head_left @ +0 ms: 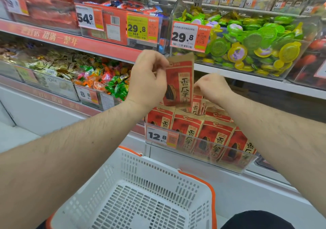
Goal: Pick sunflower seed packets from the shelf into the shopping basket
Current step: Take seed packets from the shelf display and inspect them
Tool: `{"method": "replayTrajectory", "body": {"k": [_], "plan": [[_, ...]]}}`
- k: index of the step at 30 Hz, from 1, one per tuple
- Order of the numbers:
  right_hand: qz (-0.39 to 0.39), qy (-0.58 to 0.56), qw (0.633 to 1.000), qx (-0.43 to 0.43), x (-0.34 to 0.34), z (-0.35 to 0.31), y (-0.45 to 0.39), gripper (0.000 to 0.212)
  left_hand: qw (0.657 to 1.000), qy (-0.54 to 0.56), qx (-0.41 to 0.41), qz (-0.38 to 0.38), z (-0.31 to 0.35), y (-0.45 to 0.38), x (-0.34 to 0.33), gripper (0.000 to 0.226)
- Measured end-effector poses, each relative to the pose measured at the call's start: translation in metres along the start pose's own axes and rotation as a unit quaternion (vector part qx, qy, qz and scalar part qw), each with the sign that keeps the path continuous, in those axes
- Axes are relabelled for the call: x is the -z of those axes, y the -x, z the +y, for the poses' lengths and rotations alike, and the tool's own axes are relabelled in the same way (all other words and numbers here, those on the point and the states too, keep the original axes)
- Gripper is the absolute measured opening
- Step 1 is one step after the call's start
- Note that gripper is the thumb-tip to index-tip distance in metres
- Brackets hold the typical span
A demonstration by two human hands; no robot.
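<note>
My left hand (148,80) pinches the upper left corner of a red and brown sunflower seed packet (180,84) and holds it upright above the shelf bin. My right hand (211,86) is just to the right of that packet, fingers curled down onto the top of another packet (197,96) standing in the bin. Several more seed packets (210,137) stand in rows in a clear bin (229,160) with a 12.8 price tag. The white shopping basket (134,168) with orange handles sits below, with nothing visible inside.
Left of the seed bin are clear bins of wrapped candies (105,80). The shelf above holds a bin of green and yellow jelly cups (255,43) and red snack boxes (109,17). A dark knee (257,220) shows at bottom right.
</note>
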State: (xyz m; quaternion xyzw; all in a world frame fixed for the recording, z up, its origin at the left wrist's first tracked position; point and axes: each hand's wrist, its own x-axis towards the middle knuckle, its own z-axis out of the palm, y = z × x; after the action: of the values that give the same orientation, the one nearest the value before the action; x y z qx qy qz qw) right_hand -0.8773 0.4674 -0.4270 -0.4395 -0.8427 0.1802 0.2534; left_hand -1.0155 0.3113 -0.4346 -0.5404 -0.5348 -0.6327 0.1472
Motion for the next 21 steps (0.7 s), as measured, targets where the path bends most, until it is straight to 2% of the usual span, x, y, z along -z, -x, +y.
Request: {"method": "replayTrajectory", "body": {"k": [3, 6, 8, 12, 14, 21], "plan": [[0.091, -0.15, 0.984, 0.02, 0.008, -0.019, 0.017, 0.027, 0.997, 0.023, 0.029, 0.067, 0.007, -0.013, 0.006, 0.035], [0.099, -0.252, 0.961, 0.062, 0.012, -0.047, 0.043, 0.025, 0.986, 0.062, 0.082, 0.13, 0.012, -0.021, 0.016, 0.035], [0.083, -0.275, 0.954, 0.09, 0.011, -0.064, 0.061, 0.022, 0.979, 0.088, 0.104, 0.153, 0.016, -0.02, 0.023, 0.036], [0.005, -0.304, 0.949, 0.08, -0.004, -0.083, 0.085, 0.02, 0.967, 0.134, 0.182, 0.121, 0.014, -0.001, 0.03, 0.04], [0.001, -0.283, 0.957, 0.06, -0.018, -0.08, 0.092, 0.018, 0.954, 0.154, 0.235, 0.099, 0.008, 0.015, 0.035, 0.04], [-0.074, -0.307, 0.949, -0.015, -0.062, -0.06, 0.118, 0.019, 0.876, 0.224, 0.426, 0.041, -0.005, 0.062, 0.047, 0.036]]}}
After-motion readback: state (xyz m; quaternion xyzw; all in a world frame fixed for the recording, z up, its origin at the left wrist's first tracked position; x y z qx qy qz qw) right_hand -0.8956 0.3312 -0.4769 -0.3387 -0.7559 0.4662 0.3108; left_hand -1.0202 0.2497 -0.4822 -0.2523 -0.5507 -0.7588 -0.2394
